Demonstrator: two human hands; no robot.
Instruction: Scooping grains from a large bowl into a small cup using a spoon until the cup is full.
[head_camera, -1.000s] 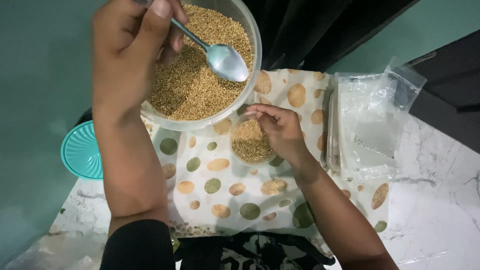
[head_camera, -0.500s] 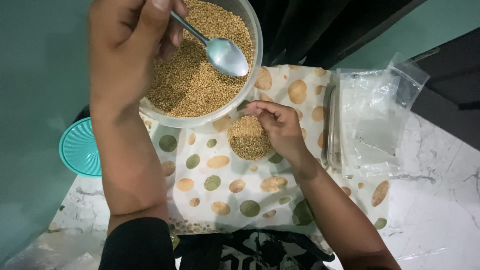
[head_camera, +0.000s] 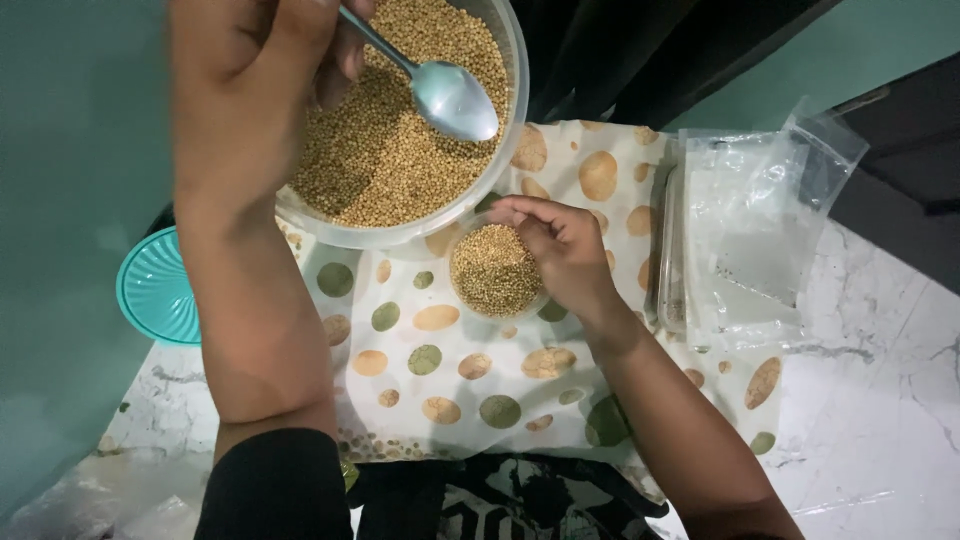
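The table is white marble with grey lines. A cloth with green and tan dots is being spread over its middle. A teal lid is lying at the left edge. Clear plastic bags are lying on the right, just beside the cloth.

The left hand is gripping a metal spoon by its handle, the empty bowl of the spoon hovering over the grain in a large clear bowl. The bowl is sitting raised at the top of the view, filled with small tan grains. The right hand is cupping a small clear container, also full of grain, just below the bowl's rim. Both are sitting over a spotted cloth covering the marble desk. A teal lid is lying at the left edge. Clear plastic bags are lying to the right, beside the cloth.
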